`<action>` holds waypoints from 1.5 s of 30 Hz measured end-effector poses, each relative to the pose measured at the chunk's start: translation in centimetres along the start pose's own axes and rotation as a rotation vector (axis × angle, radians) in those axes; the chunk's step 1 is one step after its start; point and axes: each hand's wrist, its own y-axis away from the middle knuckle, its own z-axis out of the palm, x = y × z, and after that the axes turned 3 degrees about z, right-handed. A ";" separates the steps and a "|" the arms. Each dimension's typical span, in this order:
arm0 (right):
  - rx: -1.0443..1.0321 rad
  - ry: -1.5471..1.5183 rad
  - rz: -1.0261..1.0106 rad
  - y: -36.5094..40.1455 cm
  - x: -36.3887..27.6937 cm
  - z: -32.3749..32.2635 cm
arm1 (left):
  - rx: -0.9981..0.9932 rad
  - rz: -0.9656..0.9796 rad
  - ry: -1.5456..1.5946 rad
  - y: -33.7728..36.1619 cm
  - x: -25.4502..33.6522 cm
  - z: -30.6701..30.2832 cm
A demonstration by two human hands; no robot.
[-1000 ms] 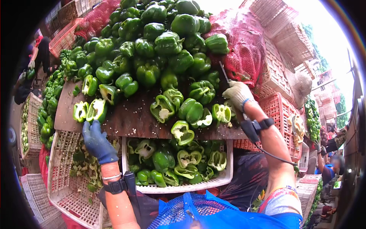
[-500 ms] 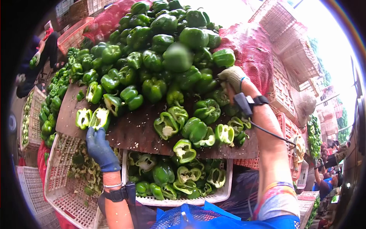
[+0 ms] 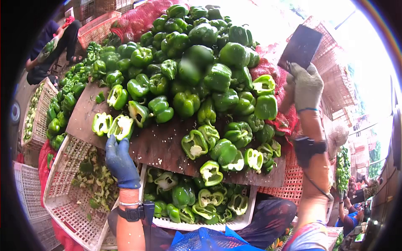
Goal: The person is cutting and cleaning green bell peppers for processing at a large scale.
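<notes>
My left hand, in a blue glove, has its fingers closed on a halved green bell pepper at the left of a wooden board. Another cut half lies beside it. My right hand, in a pale glove, is raised at the right and grips a cleaver with a dark rectangular blade; its handle is hidden in the fist. Below and left of that hand, an opened pepper shows its pale inside at the pile's edge. More cut peppers rest mid-board.
A tall heap of whole green peppers covers the board's far side. Below the board stand a white crate of cut peppers and a crate with scraps. Red mesh sacks and stacked crates surround it. Another person sits at far left.
My right hand has risen from the pile's right edge, and the cleaver now shows in it. An opened pepper now shows there. My left hand stays at the same pepper half.
</notes>
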 end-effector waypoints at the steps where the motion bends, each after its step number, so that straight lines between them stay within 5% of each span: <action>1: 0.050 0.205 -0.304 -1.7 2.9 1.2 | -0.008 0.003 -0.009 0.0 0.2 0.0; 3: -0.210 0.884 -0.872 -5.2 8.6 5.2 | 0.013 0.041 -0.004 0.1 0.3 0.2; 5: -0.686 1.281 -0.794 -6.4 12.3 9.1 | 0.026 0.079 0.007 -0.5 -2.1 0.2; 7: -0.833 1.279 -0.488 -6.3 11.8 10.8 | 0.028 0.137 0.005 -0.8 -1.8 0.1; 11: -0.744 0.942 -0.187 -7.1 9.5 7.5 | 0.013 0.001 0.017 -0.5 -0.1 0.4; 13: -0.592 0.806 -0.184 -6.1 5.9 5.2 | 0.005 -0.019 0.025 -0.5 -0.2 0.4; 14: -0.596 0.915 -0.479 -6.4 5.4 3.8 | 0.001 -0.022 0.031 -0.6 -0.1 0.3; 18: -0.323 0.577 -0.125 0.0 -0.9 3.8 | -0.025 -0.061 0.059 -0.5 -0.6 -0.1; 19: -0.294 0.619 -0.267 1.8 -1.6 4.0 | -0.018 -0.059 0.073 -0.5 -1.0 -0.2; 22: -0.370 0.891 -0.803 0.6 5.5 4.7 | -0.006 -0.039 0.117 -0.5 -1.8 0.2; 24: -0.754 1.423 -0.560 -1.5 10.8 7.6 | -0.014 -0.025 0.128 -0.2 -1.8 0.3; 27: -0.788 1.327 -0.477 -1.9 9.6 8.3 | -0.007 0.060 -0.007 -0.5 -2.1 0.2; 28: -0.995 1.606 -0.977 -2.6 10.1 7.8 | -0.035 -0.050 -0.024 -0.4 -1.0 0.2; 30: -0.820 1.442 -0.841 -2.0 9.0 6.2 | -0.024 -0.028 -0.052 -0.3 -0.7 0.7; 32: -0.621 0.994 -0.212 -0.4 6.4 4.7 | -0.049 -0.011 -0.086 -0.4 -1.2 0.6; 34: -0.523 0.766 -0.006 -0.4 6.0 2.6 | -0.069 0.009 -0.097 -0.5 -1.1 0.5; 36: -0.439 0.412 0.064 -1.1 6.8 1.1 | -0.067 0.030 -0.087 -0.2 -0.4 0.5; 38: -0.435 0.533 -0.071 -2.6 7.4 -0.3 | -0.070 0.075 -0.113 0.2 0.7 0.5; 40: -0.407 0.154 0.169 1.2 3.0 0.9 | -0.102 -0.018 -0.090 0.1 0.5 0.3; 42: -0.373 0.087 0.192 3.4 1.3 2.1 | -0.069 0.162 -0.134 0.0 -0.2 0.5; 45: -0.504 0.212 0.168 6.9 0.8 4.5 | -0.060 0.063 -0.099 0.1 0.6 0.7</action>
